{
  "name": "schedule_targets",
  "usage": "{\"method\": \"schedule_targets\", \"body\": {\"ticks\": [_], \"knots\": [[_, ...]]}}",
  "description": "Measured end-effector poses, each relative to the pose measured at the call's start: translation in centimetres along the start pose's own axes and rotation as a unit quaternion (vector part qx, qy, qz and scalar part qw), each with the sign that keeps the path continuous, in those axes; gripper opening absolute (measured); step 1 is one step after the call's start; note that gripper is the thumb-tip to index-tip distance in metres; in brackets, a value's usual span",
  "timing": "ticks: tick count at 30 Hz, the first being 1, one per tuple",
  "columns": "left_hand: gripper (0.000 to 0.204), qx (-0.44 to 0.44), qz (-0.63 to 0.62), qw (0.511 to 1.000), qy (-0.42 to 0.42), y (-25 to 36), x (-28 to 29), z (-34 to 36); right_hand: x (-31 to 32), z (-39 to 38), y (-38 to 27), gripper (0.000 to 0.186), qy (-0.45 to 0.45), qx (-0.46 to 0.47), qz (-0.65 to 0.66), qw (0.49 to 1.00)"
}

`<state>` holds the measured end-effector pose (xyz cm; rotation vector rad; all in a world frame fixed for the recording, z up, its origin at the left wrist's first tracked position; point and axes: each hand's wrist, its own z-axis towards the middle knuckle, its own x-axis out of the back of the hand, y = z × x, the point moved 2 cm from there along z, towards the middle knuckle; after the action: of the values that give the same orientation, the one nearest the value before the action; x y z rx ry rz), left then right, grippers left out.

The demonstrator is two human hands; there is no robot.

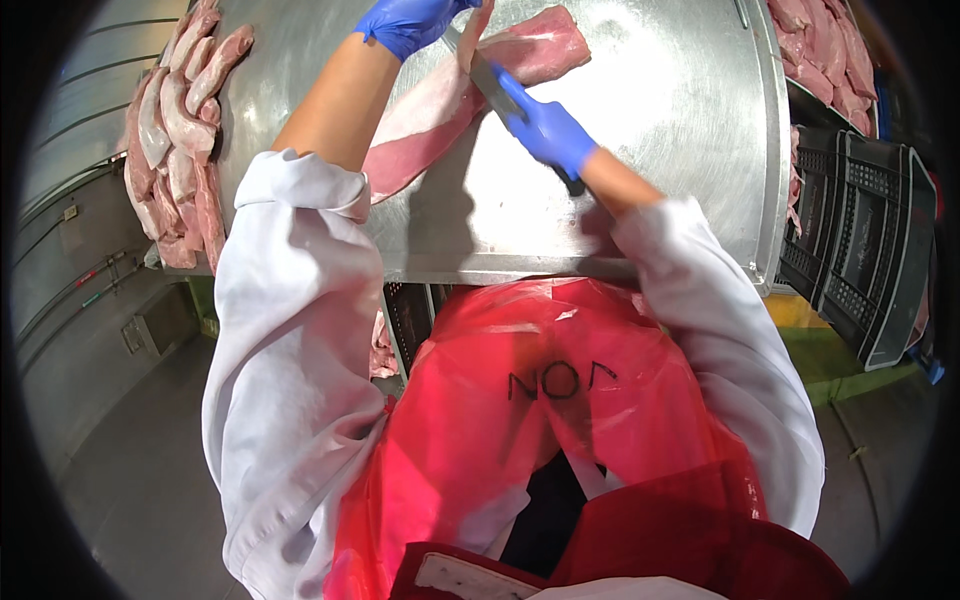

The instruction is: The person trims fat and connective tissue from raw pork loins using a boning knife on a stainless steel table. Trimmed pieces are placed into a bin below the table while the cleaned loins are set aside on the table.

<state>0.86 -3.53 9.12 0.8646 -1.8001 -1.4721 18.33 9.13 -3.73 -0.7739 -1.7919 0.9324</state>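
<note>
A long piece of pale pink meat (425, 140), likely pork loin, lies slantwise on the steel table. My left hand (408, 24), in a blue glove, is at the top edge of the picture, closed on a thin strip of meat (478, 32) lifted from the piece. My right hand (548, 132), also gloved in blue, grips a knife (491, 86) with its fingers wrapped round the handle. The blade points up and left and lies at the base of the strip, against the meat. Part of my left hand's fingertips is cut off by the frame.
A heap of meat pieces (180, 130) covers the table's left edge. The metal table (690, 180) ends just ahead of my red apron. To the right stand dark plastic crates (865, 220), with more meat (825, 50) above them. Under the table, another crate (408, 318) shows partly.
</note>
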Motion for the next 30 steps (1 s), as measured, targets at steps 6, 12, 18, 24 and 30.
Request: {"method": "schedule_targets", "body": {"ticks": [6, 12, 18, 24, 30], "knots": [[0.011, -0.047, -0.124, 0.991, 0.008, -0.2, 3.3, -0.9, -0.5, -2.8, 2.6, 0.069, -0.077, 0.062, -0.002, 0.995], [0.015, -0.243, 0.371, 0.896, -0.005, 3.9, 1.3, -3.6, 0.6, 2.1, -2.1, 0.072, -0.089, -0.005, 0.015, 0.996], [0.011, -0.103, -0.168, 0.979, 0.042, 2.2, 5.4, -3.5, 0.3, -2.5, 2.6, 0.073, -0.133, 0.121, 0.001, 0.984], [0.008, -0.102, -0.138, 0.985, 0.005, 3.7, 4.3, -3.4, -2.0, 4.9, -1.3, 0.073, -0.044, 0.174, -0.041, 0.983], [0.009, -0.109, -0.214, 0.968, 0.070, 4.7, 9.1, -4.7, -1.0, -1.5, -0.7, 0.079, -0.138, 0.117, -0.043, 0.983]]}}
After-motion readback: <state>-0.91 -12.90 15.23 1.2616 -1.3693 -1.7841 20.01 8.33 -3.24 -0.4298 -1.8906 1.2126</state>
